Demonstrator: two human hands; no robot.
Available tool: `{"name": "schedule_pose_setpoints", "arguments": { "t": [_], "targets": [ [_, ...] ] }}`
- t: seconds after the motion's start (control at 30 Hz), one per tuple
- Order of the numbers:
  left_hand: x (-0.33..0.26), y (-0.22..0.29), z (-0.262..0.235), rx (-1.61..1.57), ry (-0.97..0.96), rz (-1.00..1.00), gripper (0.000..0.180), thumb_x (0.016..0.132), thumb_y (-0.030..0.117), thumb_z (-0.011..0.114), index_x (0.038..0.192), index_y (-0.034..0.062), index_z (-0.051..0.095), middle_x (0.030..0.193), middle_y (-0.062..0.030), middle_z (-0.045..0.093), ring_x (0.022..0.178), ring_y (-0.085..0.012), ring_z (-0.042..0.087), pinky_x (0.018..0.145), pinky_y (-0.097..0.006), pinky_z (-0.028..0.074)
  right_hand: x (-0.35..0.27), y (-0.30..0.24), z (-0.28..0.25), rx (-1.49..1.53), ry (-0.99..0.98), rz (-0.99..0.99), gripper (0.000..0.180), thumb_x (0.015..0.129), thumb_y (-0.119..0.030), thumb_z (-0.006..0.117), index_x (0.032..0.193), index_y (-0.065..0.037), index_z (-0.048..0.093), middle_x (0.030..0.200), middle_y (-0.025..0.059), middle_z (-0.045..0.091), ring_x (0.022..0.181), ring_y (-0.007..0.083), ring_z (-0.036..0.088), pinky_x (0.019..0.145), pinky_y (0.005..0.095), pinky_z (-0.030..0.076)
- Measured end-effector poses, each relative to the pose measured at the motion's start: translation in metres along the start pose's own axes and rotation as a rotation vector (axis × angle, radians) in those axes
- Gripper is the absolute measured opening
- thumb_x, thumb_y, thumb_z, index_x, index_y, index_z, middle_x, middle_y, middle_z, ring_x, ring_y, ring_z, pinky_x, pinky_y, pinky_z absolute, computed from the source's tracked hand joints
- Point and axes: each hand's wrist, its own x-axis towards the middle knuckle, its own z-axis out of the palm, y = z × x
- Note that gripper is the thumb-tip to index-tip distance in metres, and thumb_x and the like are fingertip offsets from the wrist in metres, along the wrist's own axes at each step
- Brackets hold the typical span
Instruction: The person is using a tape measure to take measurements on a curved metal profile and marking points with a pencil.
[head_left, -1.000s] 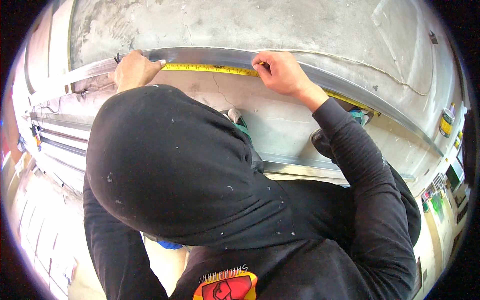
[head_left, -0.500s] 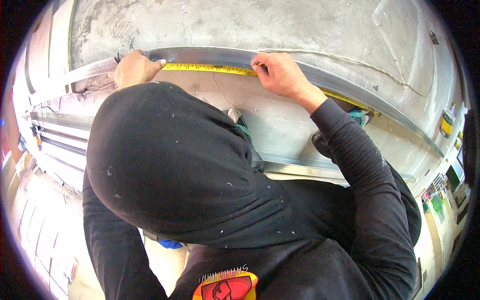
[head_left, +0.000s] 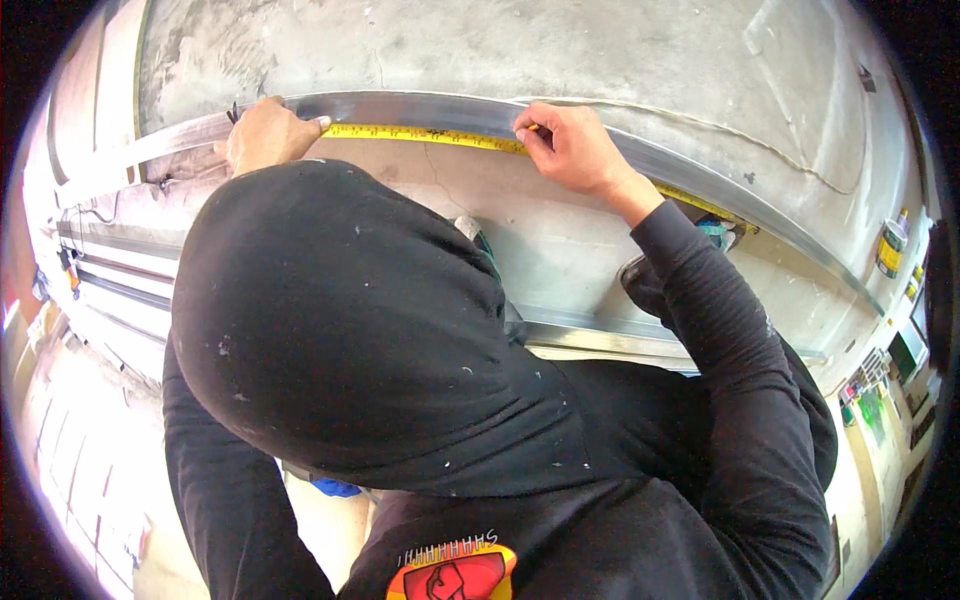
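Along long silvery metal profile: yellow tape-measure ribbon, likely springy, best edge-held; left hand clasping profile; right hand pinching small yellow item

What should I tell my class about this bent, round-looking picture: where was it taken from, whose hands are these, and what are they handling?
There is no robot here. A person wears a wide fisheye camera on their head, looking down; its lens bends straight edges. The bare left hand and bare right hand are the wearer's own. A long, shiny silver metal strip crosses the view above a grey, cracked floor. Along its near edge runs a thin yellow measuring tape. The left thumb is at the tape; the right fingers are pinched together beside it, perhaps around something too hidden to name. A thin pale cord lies beyond the strip.
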Motion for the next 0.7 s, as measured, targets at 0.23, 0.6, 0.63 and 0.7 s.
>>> {"name": "schedule_pose_setpoints", "arguments": {
  "t": [0.23, 0.6, 0.63, 0.7],
  "targets": [
    [-0.0006, 0.0018, -0.0008, -0.012, -0.008, -0.005, 0.063, 0.078, 0.058, 0.077, 0.112, 0.0054, 0.073, 0.113, -0.0189, 0.074, 0.111, -0.0364, 0.069, 0.091, -0.055, 0.048, -0.0006, -0.0006, 0.0000, -0.051, -0.006, -0.033, 0.010, 0.087, -0.013, 0.066, 0.091, -0.005, 0.072, 0.081, 0.0192, 0.070, 0.077, 0.0397, 0.069, 0.070, 0.0455, 0.055],
    [0.0014, 0.0006, 0.0035, -0.002, 0.027, -0.008, 0.064, 0.078, 0.058, 0.078, 0.112, 0.0044, 0.072, 0.111, -0.0187, 0.074, 0.109, -0.0366, 0.069, 0.088, -0.054, 0.050, -0.0009, 0.0005, 0.0029, -0.051, -0.015, -0.009, 0.012, 0.087, -0.014, 0.065, 0.092, -0.005, 0.072, 0.081, 0.0192, 0.071, 0.077, 0.0397, 0.069, 0.071, 0.0466, 0.055],
    [0.0019, 0.0000, 0.0040, -0.009, 0.014, -0.004, 0.064, 0.078, 0.058, 0.078, 0.112, 0.0045, 0.072, 0.111, -0.0187, 0.074, 0.109, -0.0367, 0.070, 0.088, -0.054, 0.050, -0.0011, 0.0006, 0.0030, -0.050, 0.000, -0.030, 0.012, 0.087, -0.014, 0.065, 0.092, -0.005, 0.072, 0.081, 0.0192, 0.071, 0.077, 0.0397, 0.069, 0.071, 0.0466, 0.055],
    [0.0022, -0.0011, 0.0044, -0.008, 0.036, 0.001, 0.064, 0.078, 0.058, 0.078, 0.112, 0.0042, 0.072, 0.111, -0.0187, 0.074, 0.109, -0.0368, 0.069, 0.089, -0.054, 0.050, -0.0010, -0.0004, 0.0039, -0.051, -0.008, -0.039, 0.012, 0.088, -0.014, 0.065, 0.093, -0.005, 0.071, 0.081, 0.0192, 0.071, 0.077, 0.0395, 0.069, 0.071, 0.0466, 0.055]
  ]
}}
